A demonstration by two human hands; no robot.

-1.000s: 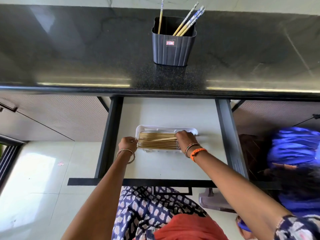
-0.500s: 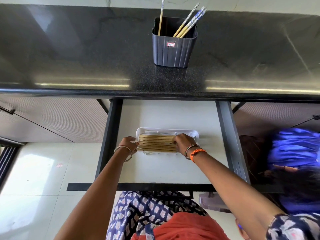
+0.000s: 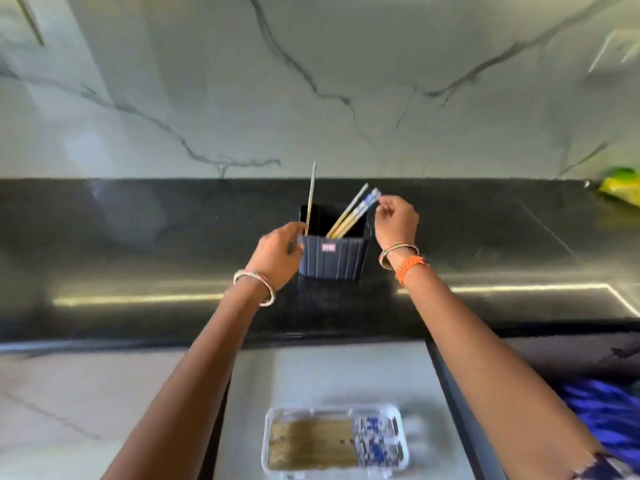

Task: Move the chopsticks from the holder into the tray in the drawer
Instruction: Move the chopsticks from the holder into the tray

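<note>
- my right hand (image 3: 396,221) is up at the tops of the leaning chopsticks (image 3: 353,213), fingers curled in and pinched together by their blue-patterned ends; the blur keeps me from telling whether i actually grip one.
- my left hand (image 3: 277,252) rests against the left side of the holder (image 3: 334,256), fingers loosely bent toward its wall, close to the 1 upright chopstick (image 3: 311,199); i cannot tell if i am clasping anything.
- both my arms reach forward over the open drawer (image 3: 408,372) and up onto the black counter (image 3: 138,237), wrists bent slightly inward so the hands flank the holder.
- my left wrist carries bangles (image 3: 254,285); my right wrist has bangles and an orange thread band (image 3: 410,266).
- the holder is a dark ribbed box with a small red label, standing on the counter before the marble wall (image 3: 311,81).
- inside it, a few chopsticks lean to the right corner, and the single one stands at the left corner.
- in the drawer below, the white tray (image 3: 268,441) holds a flat row of chopsticks lying side by side, wooden parts to the left, blue-patterned ends to the right.
- something yellow-green (image 3: 620,185) sits at the far right of the counter, too blurred to name.
</note>
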